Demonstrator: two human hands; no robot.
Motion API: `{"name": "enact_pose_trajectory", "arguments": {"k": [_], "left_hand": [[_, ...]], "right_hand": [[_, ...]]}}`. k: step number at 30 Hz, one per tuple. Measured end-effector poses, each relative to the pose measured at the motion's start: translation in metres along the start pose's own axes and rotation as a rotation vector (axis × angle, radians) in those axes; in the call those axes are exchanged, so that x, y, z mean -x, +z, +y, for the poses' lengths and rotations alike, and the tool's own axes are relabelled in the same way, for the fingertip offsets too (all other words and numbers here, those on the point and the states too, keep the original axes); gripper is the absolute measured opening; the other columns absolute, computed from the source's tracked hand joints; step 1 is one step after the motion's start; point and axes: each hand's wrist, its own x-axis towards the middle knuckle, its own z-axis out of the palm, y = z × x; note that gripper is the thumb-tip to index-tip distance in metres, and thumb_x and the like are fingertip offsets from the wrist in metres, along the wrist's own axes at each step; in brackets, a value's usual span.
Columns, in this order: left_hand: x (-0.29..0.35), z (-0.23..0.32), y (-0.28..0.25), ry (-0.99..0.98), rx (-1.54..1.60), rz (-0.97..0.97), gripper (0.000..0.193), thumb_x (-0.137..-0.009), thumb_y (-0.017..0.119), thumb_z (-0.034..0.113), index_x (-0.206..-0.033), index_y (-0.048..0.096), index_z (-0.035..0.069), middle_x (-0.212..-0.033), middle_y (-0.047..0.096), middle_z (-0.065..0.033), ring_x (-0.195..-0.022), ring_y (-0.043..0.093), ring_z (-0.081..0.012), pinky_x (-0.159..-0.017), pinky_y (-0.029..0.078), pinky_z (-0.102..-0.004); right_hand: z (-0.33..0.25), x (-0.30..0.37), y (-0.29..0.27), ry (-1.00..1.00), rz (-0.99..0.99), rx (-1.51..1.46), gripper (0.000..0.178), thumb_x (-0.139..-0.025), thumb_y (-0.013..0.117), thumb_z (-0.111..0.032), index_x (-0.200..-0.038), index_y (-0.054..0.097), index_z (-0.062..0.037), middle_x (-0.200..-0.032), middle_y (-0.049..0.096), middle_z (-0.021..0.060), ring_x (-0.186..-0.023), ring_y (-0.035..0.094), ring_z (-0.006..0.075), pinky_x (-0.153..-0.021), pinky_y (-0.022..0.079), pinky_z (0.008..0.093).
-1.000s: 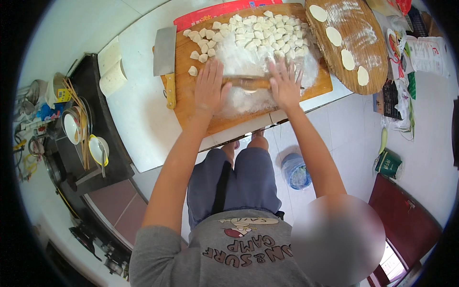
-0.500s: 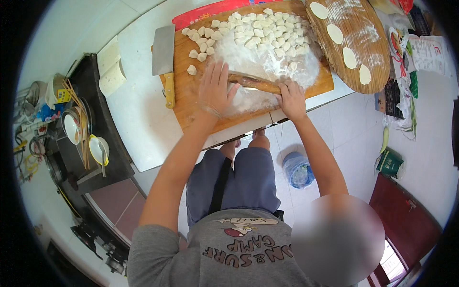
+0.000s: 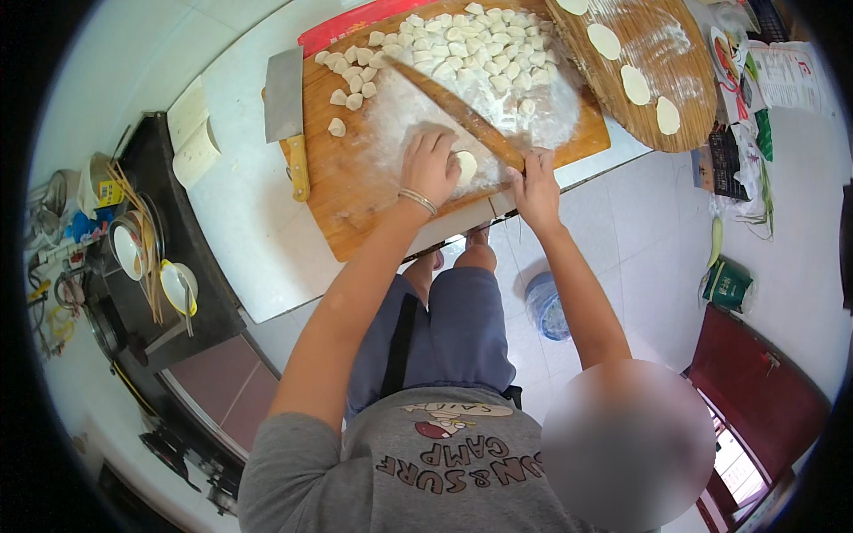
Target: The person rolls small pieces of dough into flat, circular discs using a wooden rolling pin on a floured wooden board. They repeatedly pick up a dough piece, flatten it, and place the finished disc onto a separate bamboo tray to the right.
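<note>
A wooden rolling pin slants across the floured wooden board, its far end by the dough pieces. My right hand is wrapped round its near end, at the board's front edge. Left of that, my left hand has its fingers bent and closed at the left edge of a small round dough wrapper, which lies on the flour. The fingertips partly cover the wrapper. Many small lumps of dough cover the far part of the board.
A cleaver with a yellow handle lies at the board's left edge. On the right, a second wooden board bears several flat wrappers. A blue bucket stands on the floor. Bowls and chopsticks sit on the dark counter at left.
The rolling pin has swung up at its left end, off the wrapper, with my right hand still on it. My left hand has left the pin and moved right to the wrapper, fingers bending in.
</note>
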Motion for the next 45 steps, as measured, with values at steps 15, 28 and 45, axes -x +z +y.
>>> {"name": "enact_pose_trajectory", "arguments": {"k": [15, 28, 45], "left_hand": [[0.051, -0.040, -0.043, 0.172, -0.513, 0.234, 0.059, -0.088, 0.059, 0.030, -0.140, 0.043, 0.007, -0.150, 0.036, -0.0138, -0.137, 0.032, -0.0356, -0.113, 0.025, -0.0482], [0.048, -0.064, -0.055, 0.139, -0.459, 0.069, 0.060, -0.093, 0.050, 0.039, -0.143, 0.041, 0.008, -0.151, 0.035, -0.0144, -0.139, 0.030, -0.0363, -0.115, 0.022, -0.0478], [-0.004, -0.026, -0.055, 0.398, -0.469, -0.009, 0.058, -0.089, 0.059, 0.030, -0.140, 0.044, 0.009, -0.146, 0.040, -0.0140, -0.137, 0.033, -0.0356, -0.114, 0.025, -0.0482]], "right_hand": [[0.028, -0.006, -0.019, -0.448, -0.147, 0.221, 0.039, -0.078, 0.072, -0.024, -0.110, 0.058, -0.0067, -0.111, 0.057, 0.0135, -0.097, 0.059, 0.0335, -0.081, 0.051, 0.0400], [-0.014, 0.005, 0.015, -0.249, -0.093, 0.391, 0.066, -0.090, 0.050, -0.039, -0.151, 0.031, -0.0209, -0.157, 0.026, 0.0137, -0.141, 0.023, 0.0421, -0.113, 0.010, 0.0630], [0.018, -0.027, 0.011, -0.486, -0.079, 0.190, 0.045, -0.076, 0.073, -0.016, -0.117, 0.058, -0.0042, -0.111, 0.056, 0.0148, -0.099, 0.058, 0.0338, -0.080, 0.049, 0.0406]]}}
